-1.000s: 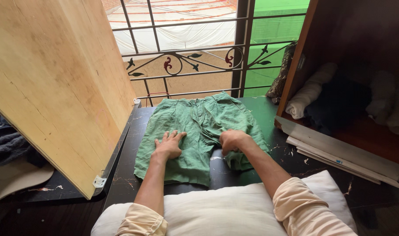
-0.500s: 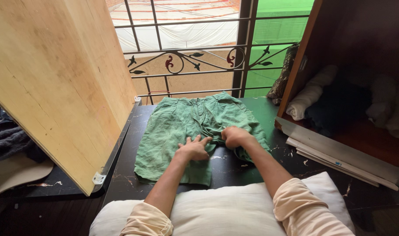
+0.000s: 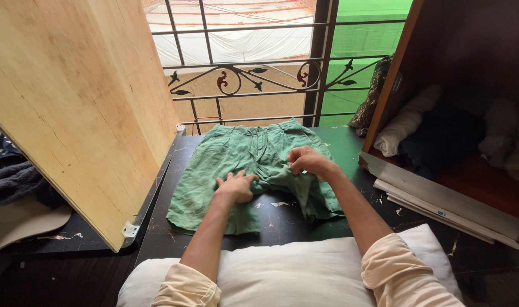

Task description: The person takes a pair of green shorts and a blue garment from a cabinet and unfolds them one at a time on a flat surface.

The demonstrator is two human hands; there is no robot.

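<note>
Green shorts [image 3: 225, 162] lie spread on a dark table [image 3: 350, 148], waistband toward the window grille. My left hand [image 3: 235, 187] rests flat on the left leg near the crotch, fingers apart. My right hand [image 3: 306, 160] is closed on a fold of the right leg's fabric, bunching it toward the middle. Both forearms reach over a white pillow [image 3: 288, 273] at the near edge.
A large plywood door [image 3: 83, 108] stands open on the left. An iron window grille [image 3: 253, 74] runs behind the table. On the right, an open cupboard [image 3: 458, 131] holds rolled cloths, with flat boards [image 3: 441, 199] below it. Grey clothes [image 3: 12, 182] lie far left.
My right hand has moved up and away along the right leg, gripping fabric. My left hand shifted right, then slightly back left. The left leg's hem now lies farther left.
</note>
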